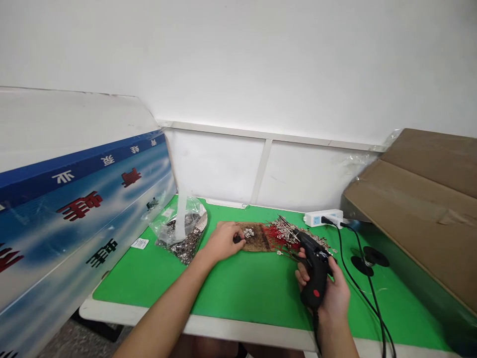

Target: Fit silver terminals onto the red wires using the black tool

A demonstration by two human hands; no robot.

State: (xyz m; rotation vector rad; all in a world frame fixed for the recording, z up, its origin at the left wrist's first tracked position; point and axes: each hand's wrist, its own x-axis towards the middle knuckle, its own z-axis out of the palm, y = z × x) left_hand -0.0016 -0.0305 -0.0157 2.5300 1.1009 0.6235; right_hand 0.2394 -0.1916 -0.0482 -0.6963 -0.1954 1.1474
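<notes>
Centrally, the left hand [223,241] is covering one end of a brown board [263,242] beside metal pieces [248,232], its hold indiscernible; the right hand [334,296] is gripping a black pistol-shaped tool [315,272].

Blue panel [85,233] on L w/ 青蛙泵业 in wht, 青蛙 in red & blk.

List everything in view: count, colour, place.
Wall: one, white, back
Panel: one, blue and white, left
Carton: one, brown, right
Table: one, green top, centre
Bag: one, clear, table's left
Label: one, white, left of bag
Board: one, brown, mid-table
Metal pieces: several, silvery, on board
Wires: many, red, board's right end
Power strip: one, white, back right
Cables: two, black, from strip
Spool: one, black, beside carton
Tool: one, black, front right
Left hand: one, bare, at board
Right hand: one, bare, gripping tool
</notes>
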